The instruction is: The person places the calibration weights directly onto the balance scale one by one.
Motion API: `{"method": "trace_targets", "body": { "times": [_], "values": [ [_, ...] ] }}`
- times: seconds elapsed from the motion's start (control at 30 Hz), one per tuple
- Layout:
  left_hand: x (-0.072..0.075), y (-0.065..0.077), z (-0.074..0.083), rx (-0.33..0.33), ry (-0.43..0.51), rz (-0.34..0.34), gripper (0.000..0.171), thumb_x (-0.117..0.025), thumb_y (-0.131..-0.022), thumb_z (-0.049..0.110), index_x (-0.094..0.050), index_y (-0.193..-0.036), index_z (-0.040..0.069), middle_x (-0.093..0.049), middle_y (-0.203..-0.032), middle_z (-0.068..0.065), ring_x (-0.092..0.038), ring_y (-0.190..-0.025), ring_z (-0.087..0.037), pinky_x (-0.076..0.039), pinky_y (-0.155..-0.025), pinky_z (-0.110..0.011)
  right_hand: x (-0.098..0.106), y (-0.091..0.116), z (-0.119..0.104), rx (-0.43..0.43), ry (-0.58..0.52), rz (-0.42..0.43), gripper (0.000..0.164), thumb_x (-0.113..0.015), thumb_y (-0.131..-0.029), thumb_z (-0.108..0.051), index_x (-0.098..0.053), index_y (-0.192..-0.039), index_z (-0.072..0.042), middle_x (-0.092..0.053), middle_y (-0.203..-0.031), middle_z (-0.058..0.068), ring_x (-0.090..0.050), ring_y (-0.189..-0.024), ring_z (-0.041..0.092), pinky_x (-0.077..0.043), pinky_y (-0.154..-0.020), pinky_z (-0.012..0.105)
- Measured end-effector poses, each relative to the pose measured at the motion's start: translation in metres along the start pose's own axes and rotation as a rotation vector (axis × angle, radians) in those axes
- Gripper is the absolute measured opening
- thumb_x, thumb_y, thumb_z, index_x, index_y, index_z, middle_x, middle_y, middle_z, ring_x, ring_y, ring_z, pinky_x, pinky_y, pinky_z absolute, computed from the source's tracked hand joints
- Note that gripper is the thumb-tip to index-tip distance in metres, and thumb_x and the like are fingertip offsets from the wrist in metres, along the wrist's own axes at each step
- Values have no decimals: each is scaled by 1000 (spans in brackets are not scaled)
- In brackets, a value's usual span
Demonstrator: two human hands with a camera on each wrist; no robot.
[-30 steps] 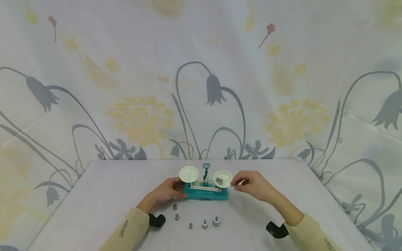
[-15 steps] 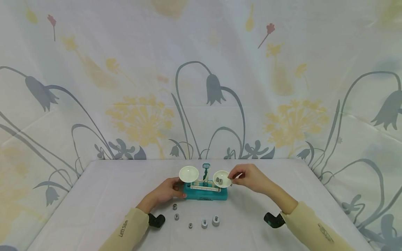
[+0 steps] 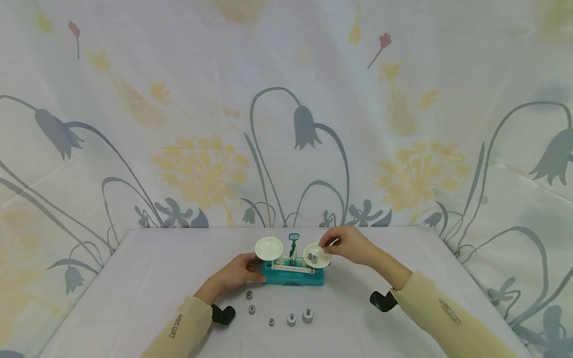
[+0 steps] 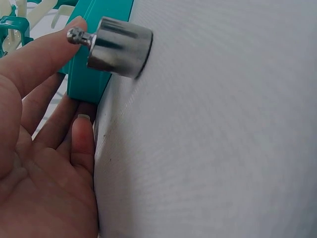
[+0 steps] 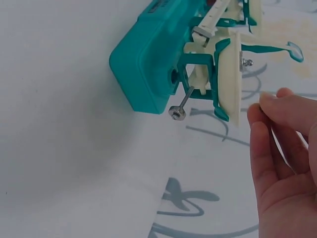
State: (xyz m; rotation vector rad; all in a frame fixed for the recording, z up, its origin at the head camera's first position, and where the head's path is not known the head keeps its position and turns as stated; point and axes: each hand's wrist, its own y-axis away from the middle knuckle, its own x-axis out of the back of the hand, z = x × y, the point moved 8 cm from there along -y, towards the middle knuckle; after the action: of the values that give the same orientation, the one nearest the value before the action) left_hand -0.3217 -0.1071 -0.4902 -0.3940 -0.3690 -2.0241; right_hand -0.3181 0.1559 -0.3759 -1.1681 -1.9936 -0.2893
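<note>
Fingers of the right hand (image 3: 351,243), pinched on I can't tell what, if anything, have just come over the right pan (image 3: 323,261) of the balance (image 3: 293,278), bringing its two weights (image 3: 314,259) within reach; the left hand (image 3: 238,271) grips the balance's left end.

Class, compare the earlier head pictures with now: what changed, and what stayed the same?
The right hand moved forward and left, from beside the right pan to over its far edge; no visible grasp or release. The left hand still holds the balance, and the weights stayed put.
</note>
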Motion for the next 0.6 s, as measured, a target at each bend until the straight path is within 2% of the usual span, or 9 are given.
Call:
{"method": "trace_targets", "body": {
  "times": [0.27, 0.6],
  "values": [
    [0, -1, 0, -6, -4, -2, 66, -82, -81, 14, -54, -139, 1, -54, -140, -11, -50, -112, -25, -38, -104, -52, -2, -11, -2, 8, 37, 24, 10, -75, -86, -1, -75, -94, -7, -70, -91, -1, -64, -84, 14, -56, -76, 28],
    [0, -1, 0, -18, -9, -4, 65, -82, -81, 15, -55, -139, 1, -55, -139, -10, -51, -111, -25, -39, -103, -50, -14, -16, -4, -9, 26, -25, 12, -76, -85, -1, -76, -92, -10, -71, -92, -3, -63, -84, 14, -55, -75, 28]
  ]
}}
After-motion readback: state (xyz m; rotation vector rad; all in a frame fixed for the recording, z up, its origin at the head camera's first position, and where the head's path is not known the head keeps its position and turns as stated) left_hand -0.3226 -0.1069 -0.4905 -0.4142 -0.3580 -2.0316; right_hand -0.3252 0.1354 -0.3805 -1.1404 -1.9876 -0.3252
